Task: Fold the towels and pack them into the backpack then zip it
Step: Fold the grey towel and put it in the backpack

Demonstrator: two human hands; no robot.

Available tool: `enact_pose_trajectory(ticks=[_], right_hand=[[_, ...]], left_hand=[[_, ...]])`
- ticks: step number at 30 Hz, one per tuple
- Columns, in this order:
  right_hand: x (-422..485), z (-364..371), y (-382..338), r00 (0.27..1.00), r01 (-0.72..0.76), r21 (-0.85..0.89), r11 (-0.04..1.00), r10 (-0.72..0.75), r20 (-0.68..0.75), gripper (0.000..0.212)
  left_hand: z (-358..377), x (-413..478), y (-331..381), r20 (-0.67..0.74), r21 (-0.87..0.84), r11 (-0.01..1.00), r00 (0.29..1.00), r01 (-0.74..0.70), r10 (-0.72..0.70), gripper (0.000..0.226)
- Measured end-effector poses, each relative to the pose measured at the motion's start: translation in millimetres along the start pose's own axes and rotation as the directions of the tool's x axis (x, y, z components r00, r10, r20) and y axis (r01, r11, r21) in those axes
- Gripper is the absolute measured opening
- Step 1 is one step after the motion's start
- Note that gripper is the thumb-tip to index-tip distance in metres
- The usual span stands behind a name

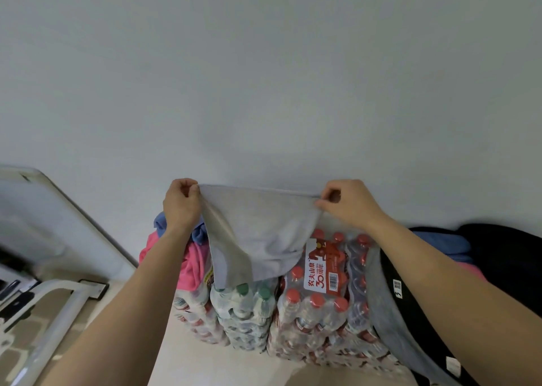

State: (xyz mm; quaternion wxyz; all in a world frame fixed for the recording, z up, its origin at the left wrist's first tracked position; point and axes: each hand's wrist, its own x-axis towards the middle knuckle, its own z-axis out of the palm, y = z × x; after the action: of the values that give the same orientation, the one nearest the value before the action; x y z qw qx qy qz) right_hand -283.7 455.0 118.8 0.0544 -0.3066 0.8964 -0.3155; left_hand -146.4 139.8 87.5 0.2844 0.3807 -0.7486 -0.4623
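Observation:
A grey towel [258,230] hangs stretched in the air above stacked bottle packs. My left hand [181,204] pinches its upper left corner. My right hand [346,204] pinches its upper right corner. The towel's lower edge droops onto the packs. A pink towel [190,268] and a blue towel [159,223] lie crumpled on the left of the stack, partly hidden by my left arm. The black backpack [504,256] lies open at the right, with blue and pink cloth [440,245] visible inside it behind my right arm.
Shrink-wrapped packs of water bottles [316,300] with red and green caps form the work surface against a plain white wall [264,77]. A white frame and board [58,303] stand at the left. Pale floor [205,365] shows below the stack.

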Motion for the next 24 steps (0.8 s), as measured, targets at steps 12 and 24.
enact_pose_trajectory(ticks=[12, 24], right_hand=[[26.9, -72.8, -32.0, 0.920, 0.070, 0.020, 0.997, -0.057, -0.389, 0.013], [-6.8, -53.2, -26.4, 0.925, -0.031, 0.083, 0.996, 0.060, -0.374, 0.014]], left_hand=[[7.4, -7.9, 51.4, 0.211, -0.005, 0.949, 0.928, -0.314, 0.308, 0.014], [4.4, -17.2, 68.6, 0.073, 0.074, 0.918, 0.920, -0.389, 0.385, 0.012]])
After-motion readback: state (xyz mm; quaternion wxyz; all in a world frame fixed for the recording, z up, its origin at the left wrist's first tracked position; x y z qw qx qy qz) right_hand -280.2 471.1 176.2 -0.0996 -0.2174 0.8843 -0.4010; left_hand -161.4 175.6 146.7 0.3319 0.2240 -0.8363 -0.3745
